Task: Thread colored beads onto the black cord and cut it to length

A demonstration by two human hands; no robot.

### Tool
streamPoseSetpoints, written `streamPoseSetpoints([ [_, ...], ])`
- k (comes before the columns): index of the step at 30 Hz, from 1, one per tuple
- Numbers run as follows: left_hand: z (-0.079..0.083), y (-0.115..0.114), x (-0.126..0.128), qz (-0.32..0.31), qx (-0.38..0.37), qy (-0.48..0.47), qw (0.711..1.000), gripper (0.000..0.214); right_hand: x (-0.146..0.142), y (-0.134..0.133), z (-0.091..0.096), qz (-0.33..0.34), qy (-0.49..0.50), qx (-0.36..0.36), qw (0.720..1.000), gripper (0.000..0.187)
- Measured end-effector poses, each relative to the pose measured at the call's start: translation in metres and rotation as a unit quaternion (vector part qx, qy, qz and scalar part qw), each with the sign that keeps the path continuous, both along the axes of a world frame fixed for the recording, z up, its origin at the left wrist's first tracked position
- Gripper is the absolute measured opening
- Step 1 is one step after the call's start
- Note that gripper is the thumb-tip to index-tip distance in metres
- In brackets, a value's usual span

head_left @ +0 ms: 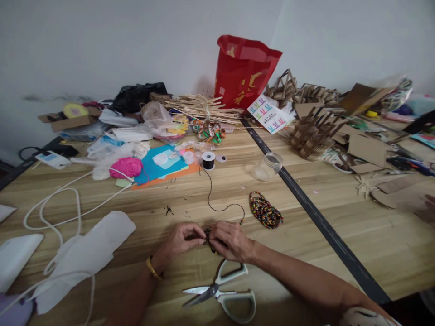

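Observation:
My left hand pinches the end of a small dark beaded strand, thumb and forefinger together. From the other side, my right hand closes its fingers over the same strand, hiding much of it. A thin black cord runs from a spool in a curve to a few coloured beads beside my right knuckles. To the right lies a coiled string of multicoloured beads. Just below my hands, scissors with pale handles rest with blades apart.
A clear jar stands beyond the beads, near a dark strip across the table. Pink yarn and blue paper lie to the left, with a white cable. A red bag and woven baskets are behind.

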State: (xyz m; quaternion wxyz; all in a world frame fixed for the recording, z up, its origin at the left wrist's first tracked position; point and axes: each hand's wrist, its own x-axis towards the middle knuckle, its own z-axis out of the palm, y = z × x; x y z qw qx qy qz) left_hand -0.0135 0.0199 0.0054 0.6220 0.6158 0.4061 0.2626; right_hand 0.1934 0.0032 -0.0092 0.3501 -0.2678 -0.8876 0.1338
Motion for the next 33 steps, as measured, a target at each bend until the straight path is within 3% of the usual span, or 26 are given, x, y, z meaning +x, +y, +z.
streamPoseSetpoints([
  [33,0.0048,-0.0011,0.0007,-0.010,0.014,0.024,1.000,0.014,0.0017,0.0008,0.0027,0.023,-0.004,-0.009,1.000,0.011],
])
